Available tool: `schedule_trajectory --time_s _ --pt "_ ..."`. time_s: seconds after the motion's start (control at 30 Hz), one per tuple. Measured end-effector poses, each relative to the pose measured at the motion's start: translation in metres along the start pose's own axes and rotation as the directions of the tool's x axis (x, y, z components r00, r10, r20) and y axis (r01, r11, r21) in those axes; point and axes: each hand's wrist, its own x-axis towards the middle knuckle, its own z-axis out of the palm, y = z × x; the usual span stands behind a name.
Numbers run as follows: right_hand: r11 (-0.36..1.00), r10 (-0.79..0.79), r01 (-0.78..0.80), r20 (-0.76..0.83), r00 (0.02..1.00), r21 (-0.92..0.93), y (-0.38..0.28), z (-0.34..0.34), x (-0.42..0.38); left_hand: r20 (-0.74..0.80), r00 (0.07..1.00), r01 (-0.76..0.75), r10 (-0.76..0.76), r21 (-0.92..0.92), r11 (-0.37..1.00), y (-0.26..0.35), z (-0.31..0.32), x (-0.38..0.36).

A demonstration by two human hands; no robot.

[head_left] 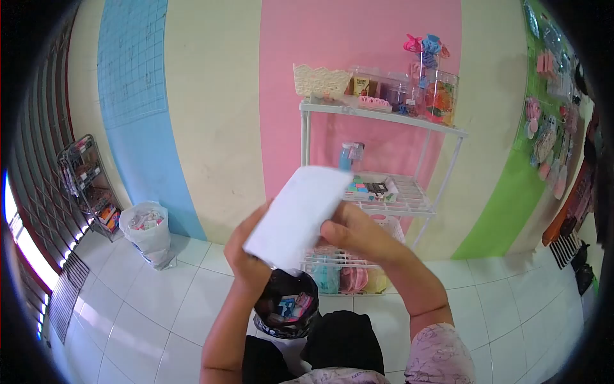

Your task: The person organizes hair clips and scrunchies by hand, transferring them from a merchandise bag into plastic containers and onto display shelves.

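Observation:
Between my two hands is a flat white rectangular thing (297,214) with rounded corners, perhaps a folded cloth or a pad; its exact kind does not show. My left hand (248,251) grips it by the lower left side, with most of its fingers hidden behind. On the opposite edge my right hand (350,229) holds it, the thumb along the near side. Below it on the floor stands a bin lined with a black bag (265,320), with colourful wrappers (294,307) inside.
A white shelf rack (384,114) with baskets, jars and trays stands against the striped wall. To the left are a white plastic bag (153,240) full of small items and a wire rack (89,185). Accessories (543,141) hang at the right.

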Motion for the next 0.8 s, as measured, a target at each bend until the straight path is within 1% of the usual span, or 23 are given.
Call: schedule_trajectory --time_s 0.03,0.07,0.1,0.13,0.17,0.2,0.23,0.27,0.3,0.37,0.4,0.43,0.5,0.53,0.63,0.73,0.8 --pt "0.985 -0.086 0.105 0.138 0.987 -0.134 -0.01 -0.004 0.008 -0.022 0.996 0.089 -0.091 -0.072 0.993 0.007 0.002 0.011" --pt "0.908 -0.14 0.147 0.046 0.989 -0.392 -0.021 -0.01 0.015 -0.036 0.98 0.192 -0.196 -0.094 0.977 0.006 0.004 0.022" --pt "0.766 -0.216 0.152 -0.027 0.976 -0.624 -0.031 -0.016 0.023 -0.049 0.953 0.293 -0.3 -0.116 0.949 0.003 0.004 0.034" --pt "0.509 -0.493 0.231 -0.061 0.868 -0.829 -0.037 -0.02 0.033 -0.027 0.936 0.339 -0.35 -0.191 0.921 0.006 0.006 0.052" --pt "0.2 -0.726 0.204 -0.006 0.687 -0.958 -0.042 -0.024 0.045 -0.001 0.917 0.383 -0.398 -0.265 0.885 0.008 0.008 0.071" --pt "0.315 -0.77 0.302 -0.056 0.635 -0.9 -0.046 -0.034 0.065 0.082 0.909 0.416 -0.41 -0.271 0.868 0.003 0.007 0.091" --pt "0.438 -0.71 0.339 -0.089 0.698 -0.832 -0.063 -0.045 0.082 0.167 0.894 0.447 -0.416 -0.272 0.852 -0.003 0.009 0.112" --pt "0.558 -0.645 0.355 -0.122 0.755 -0.75 -0.081 -0.057 0.098 0.164 0.913 0.407 -0.374 -0.296 0.864 -0.003 0.017 0.134" --pt "0.682 -0.455 0.277 -0.095 0.885 -0.677 -0.109 -0.067 0.107 0.159 0.931 0.363 -0.328 -0.319 0.875 -0.001 0.027 0.158" --pt "0.572 -0.571 0.359 -0.043 0.82 -0.738 -0.143 -0.092 0.137 0.158 0.957 0.281 -0.243 -0.303 0.911 -0.001 0.054 0.207" --pt "0.508 -0.623 0.393 -0.012 0.782 -0.766 -0.155 -0.101 0.152 0.18 0.961 0.267 -0.212 -0.384 0.884 -0.01 0.069 0.229" --pt "0.531 -0.625 0.385 -0.042 0.78 -0.755 -0.165 -0.108 0.164 0.201 0.964 0.251 -0.174 -0.466 0.848 -0.02 0.085 0.25" --pt "0.57 -0.627 0.37 -0.098 0.773 -0.734 -0.184 -0.121 0.187 0.235 0.959 0.24 -0.16 -0.367 0.899 -0.033 0.111 0.284" --pt "0.454 -0.677 0.29 -0.114 0.727 -0.843 -0.19 -0.128 0.196 0.252 0.956 0.232 -0.154 -0.317 0.92 -0.039 0.121 0.298" --pt "0.363 -0.77 0.285 -0.113 0.628 -0.887 -0.205 -0.187 0.247 0.321 0.929 0.229 -0.183 -0.11 0.967 -0.053 0.142 0.326" --pt "0.446 -0.803 0.198 -0.293 0.518 -0.873 -0.207 -0.217 0.276 0.206 0.963 0.198 -0.173 -0.107 0.974 -0.088 0.166 0.348" --pt "0.455 -0.814 0.126 -0.355 0.459 -0.882 -0.199 -0.227 0.284 0.181 0.967 0.182 -0.18 0.001 0.983 -0.106 0.172 0.352"
